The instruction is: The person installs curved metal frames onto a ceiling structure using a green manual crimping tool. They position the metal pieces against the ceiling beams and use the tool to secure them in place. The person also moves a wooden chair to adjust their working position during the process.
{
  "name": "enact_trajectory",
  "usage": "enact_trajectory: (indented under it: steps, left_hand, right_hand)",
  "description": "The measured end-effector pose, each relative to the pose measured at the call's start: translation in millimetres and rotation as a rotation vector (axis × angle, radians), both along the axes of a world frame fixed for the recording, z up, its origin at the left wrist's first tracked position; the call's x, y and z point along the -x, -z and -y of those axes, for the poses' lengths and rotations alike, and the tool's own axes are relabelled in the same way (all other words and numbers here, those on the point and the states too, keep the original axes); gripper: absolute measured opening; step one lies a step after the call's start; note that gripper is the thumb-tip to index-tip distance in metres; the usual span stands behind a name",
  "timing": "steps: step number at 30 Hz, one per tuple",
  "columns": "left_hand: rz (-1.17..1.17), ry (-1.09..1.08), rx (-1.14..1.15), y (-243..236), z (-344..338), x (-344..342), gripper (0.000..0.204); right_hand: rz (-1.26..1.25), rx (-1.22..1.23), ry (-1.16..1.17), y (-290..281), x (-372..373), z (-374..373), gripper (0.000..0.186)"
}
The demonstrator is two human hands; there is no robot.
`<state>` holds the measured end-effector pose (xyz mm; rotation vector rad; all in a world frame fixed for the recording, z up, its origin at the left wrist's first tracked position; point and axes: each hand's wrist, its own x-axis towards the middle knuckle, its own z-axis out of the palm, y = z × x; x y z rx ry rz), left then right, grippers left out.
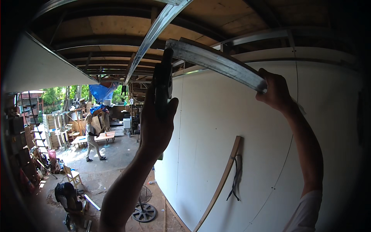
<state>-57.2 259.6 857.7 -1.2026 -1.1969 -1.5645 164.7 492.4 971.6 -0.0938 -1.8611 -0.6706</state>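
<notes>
Left hand (156, 116) fingers clamp a dark power tool (165, 83); right hand (275, 91) fingers clamp a grey metal channel (216, 63).

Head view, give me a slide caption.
Right hand grips a metal channel overhead; left hand holds a dark tool at its end.

You face a pale plasterboard wall (239, 135) on your right, with a curved wooden strip (222, 181) leaning against it. Above you run dark ceiling joists (116, 42) under plywood boards. To your left the bare dirt floor (112, 170) is sunlit, strewn with a small wooden chair (72, 176), a low table (101, 136) and stacked clutter. Green trees (58, 94) and a blue tarpaulin (101, 92) show beyond. A person (92, 138) walks there.
</notes>
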Motion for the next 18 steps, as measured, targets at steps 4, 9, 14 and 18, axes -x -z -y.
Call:
enact_trajectory:
  steps: [4,9,14,18]
  left_hand:
    - [-0.145,-0.250,0.004,-7.6,8.0,6.3,0.066]
    - [-0.226,-0.667,0.071,-0.8,32.2,36.2,0.074]
    - [-0.062,-0.195,0.033,13.4,36.2,18.0,0.050]
    - [0.543,0.769,0.225,20.8,29.1,-0.1,0.016]
  right_hand:
    - [0.006,0.020,-0.009,7.8,-7.3,-10.4,0.040]
    - [0.014,-0.001,-0.020,24.5,-2.2,-13.7,0.040]
    - [0.050,0.028,-0.098,38.0,21.3,1.5,0.039]
    - [0.051,0.032,-0.020,52.5,34.8,-6.3,0.037]
